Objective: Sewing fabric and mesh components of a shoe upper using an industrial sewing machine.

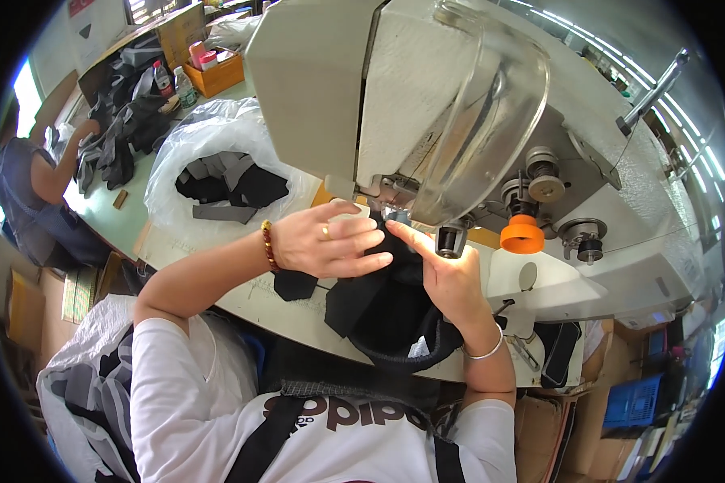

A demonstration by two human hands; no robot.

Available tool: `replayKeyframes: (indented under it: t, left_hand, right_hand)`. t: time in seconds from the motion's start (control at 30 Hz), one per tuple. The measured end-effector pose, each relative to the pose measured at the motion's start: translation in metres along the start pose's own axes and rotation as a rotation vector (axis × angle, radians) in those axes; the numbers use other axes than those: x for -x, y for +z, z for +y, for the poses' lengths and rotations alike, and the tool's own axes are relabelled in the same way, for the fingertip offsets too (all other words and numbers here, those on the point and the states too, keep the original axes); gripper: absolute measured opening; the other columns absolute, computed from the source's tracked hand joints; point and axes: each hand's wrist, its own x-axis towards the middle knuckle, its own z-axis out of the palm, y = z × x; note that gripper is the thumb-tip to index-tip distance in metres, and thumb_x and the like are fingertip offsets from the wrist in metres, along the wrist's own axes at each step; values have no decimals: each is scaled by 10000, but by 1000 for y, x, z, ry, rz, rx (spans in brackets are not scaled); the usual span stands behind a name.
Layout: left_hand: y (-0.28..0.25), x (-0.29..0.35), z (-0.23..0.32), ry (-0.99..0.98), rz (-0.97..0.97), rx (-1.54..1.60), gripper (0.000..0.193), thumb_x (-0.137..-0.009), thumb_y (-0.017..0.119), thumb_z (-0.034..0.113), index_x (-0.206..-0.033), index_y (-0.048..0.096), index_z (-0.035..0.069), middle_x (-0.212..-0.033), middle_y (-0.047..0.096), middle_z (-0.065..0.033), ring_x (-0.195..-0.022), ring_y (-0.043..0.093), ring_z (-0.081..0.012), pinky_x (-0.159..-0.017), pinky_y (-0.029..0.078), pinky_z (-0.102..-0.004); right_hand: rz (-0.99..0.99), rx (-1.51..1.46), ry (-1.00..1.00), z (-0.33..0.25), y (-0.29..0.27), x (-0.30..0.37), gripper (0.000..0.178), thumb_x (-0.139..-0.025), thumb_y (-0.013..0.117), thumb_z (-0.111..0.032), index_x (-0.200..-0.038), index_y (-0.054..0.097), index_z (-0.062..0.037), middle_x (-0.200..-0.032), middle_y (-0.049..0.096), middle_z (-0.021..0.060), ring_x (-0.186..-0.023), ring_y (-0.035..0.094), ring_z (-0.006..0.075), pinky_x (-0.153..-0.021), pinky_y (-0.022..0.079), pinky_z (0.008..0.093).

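Observation:
A black knit garment piece [379, 310] lies bunched on the sewing machine's bed, its ribbed edge and a small white label [419, 348] toward me. My left hand [322, 241] is over the garment's far left part, beside the needle area, fingers spread and slightly bent. From the right, my right hand [453, 282] reaches in with its index finger stretched to the cloth by the presser foot; its other fingers curl against the garment, partly hidden. The sewing machine [310, 88] rises just beyond both hands, with a clear plastic guard [491, 105]. My fingers and machine parts hide the stitching point.
A plastic bag [165, 173] of dark cloth pieces stands left of the machine. Scissors [525, 354] lie right. An orange knob [522, 234] hangs near my right hand. Farther left, a person [36, 181] handles grey cloth at a green table. A cloth-filled sack [84, 378] stands beside me.

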Motion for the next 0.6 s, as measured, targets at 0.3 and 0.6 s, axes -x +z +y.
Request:
replayKeyframes:
  t: [0.3,0.6]
  left_hand:
    - [13,-17,-3,-136,130,145,180,-824,719,72,-1003,735,55,-956,684,-24,-881,703,-157,-647,595,-260]
    - [1,-22,13,-234,-45,48,165,-819,743,68,-983,721,52,-946,674,-30,-900,709,-146,-572,556,-239]
  right_hand:
    - [14,-7,108,-8,7,11,484,-873,592,108,-1270,754,-118,-1178,786,80,-1010,763,302,-876,599,387]
    - [45,13,140,-17,13,21,343,-948,615,73,-1251,743,-26,-1215,777,80,-1006,736,303,-951,553,412]
